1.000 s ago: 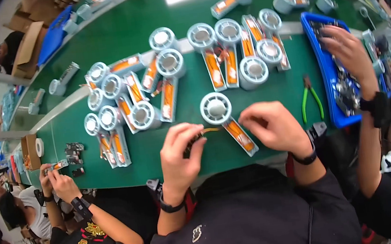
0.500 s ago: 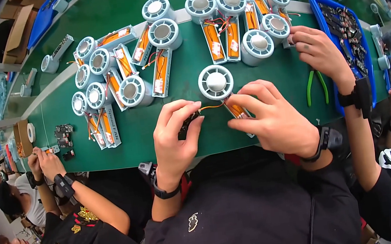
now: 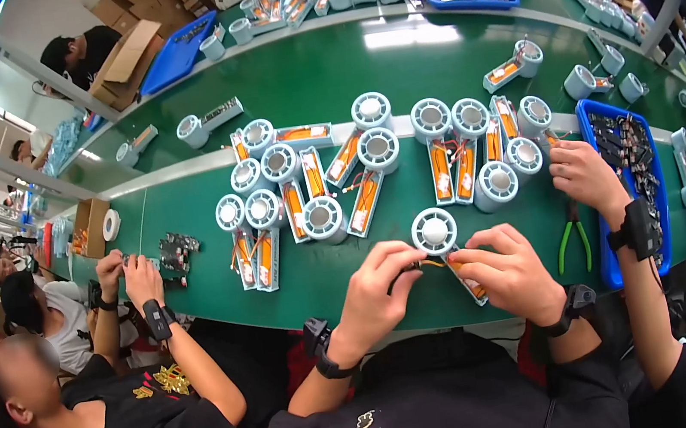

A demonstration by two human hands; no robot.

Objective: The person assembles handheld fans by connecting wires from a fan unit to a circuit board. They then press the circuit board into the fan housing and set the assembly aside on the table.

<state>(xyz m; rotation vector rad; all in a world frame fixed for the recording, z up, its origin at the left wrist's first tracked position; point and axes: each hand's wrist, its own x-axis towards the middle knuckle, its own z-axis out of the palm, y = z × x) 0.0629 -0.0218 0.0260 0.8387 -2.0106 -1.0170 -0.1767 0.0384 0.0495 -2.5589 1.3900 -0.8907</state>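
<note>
Closer to the fan (image 3: 434, 231) my two hands have come. My left hand (image 3: 375, 292) pinches a small dark part (image 3: 411, 266) beside the wire (image 3: 431, 264); my right hand (image 3: 506, 270), fingers narrow, is at the handle (image 3: 476, 290), grip unclear. Fan lies near the worktop's (image 3: 355, 303) front edge. Wire handling, I judge; it calls for gentle fingers.

Pliers (image 3: 572, 219) right of nearest fan (image 3: 435, 231), left of parts tray (image 3: 661, 198).

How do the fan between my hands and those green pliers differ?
The fan has a pale blue round head; the pliers have two spread green handles. Your right hand covers part of the fan, while the pliers lie apart from it. Both are on the green table.
</note>
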